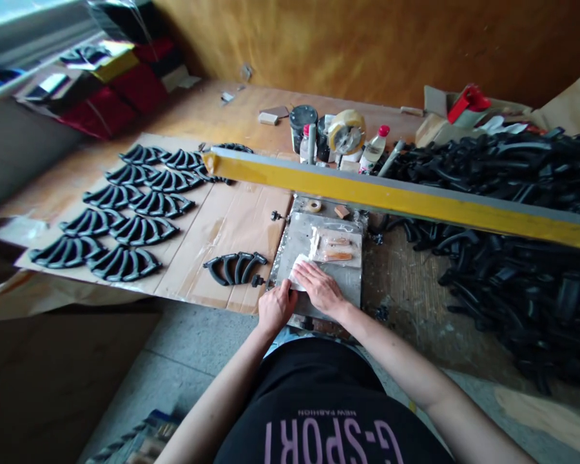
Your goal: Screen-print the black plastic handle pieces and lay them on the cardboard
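Observation:
My right hand (319,287) presses a white cloth (297,274) onto a flat grey metal plate (283,258), its fingers close together over the cloth. Right beside it, at the plate's near left edge, my left hand (276,305) is closed, thumb side toward the cloth. Whatever is inside its fingers is hidden. Farther up the plate lies a small clear sheet with thin orange-brown pieces (338,256) on it. Left of the plate, a curved black ribbed part (235,268) rests on the cardboard (193,283), near a black knob (258,280).
Several black ribbed parts (123,262) lie in rows on the left. A long yellow bar (391,198) crosses above the plate's far end. Behind it stand a tape roll (347,131), a bottle (373,150) and a dark tub (303,120). Black parts (517,283) are heaped at right.

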{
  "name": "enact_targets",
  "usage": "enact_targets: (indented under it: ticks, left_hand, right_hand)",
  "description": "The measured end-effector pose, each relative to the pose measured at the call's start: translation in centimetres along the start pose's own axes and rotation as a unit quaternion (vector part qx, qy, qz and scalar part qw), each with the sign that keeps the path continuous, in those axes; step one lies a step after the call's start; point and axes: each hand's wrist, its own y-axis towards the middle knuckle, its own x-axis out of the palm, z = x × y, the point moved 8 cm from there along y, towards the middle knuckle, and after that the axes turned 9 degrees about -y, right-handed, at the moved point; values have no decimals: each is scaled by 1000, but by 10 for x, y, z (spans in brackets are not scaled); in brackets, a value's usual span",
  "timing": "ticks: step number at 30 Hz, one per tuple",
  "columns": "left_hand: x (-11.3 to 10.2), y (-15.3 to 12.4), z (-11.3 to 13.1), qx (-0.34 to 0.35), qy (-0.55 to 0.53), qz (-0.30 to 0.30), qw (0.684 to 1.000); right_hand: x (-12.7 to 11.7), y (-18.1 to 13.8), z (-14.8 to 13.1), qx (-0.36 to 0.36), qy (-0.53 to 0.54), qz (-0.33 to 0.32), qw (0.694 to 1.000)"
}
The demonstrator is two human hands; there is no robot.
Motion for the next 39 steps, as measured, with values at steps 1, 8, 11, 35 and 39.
enact_targets:
  ticks: [1,8,11,35,39]
  left_hand:
    - [0,0,1,3,5,-2,1000]
    - [1,1,-1,41,-13,15,999]
    - [3,1,-2,50,-7,8,999]
    - [-4,8,-5,-26,-56,-57,996]
    - [-20,5,-7,-80,-356,-74,928]
  right_hand:
    - [3,-6,2,-4,-3,-7,1000]
    - [-1,-30,12,-24,9,-25,999]
    - [2,-12,9,-23,14,-37,999]
    - [-54,-51,35,78,27,-19,996]
    - [-79,-75,88,291,139,41,946]
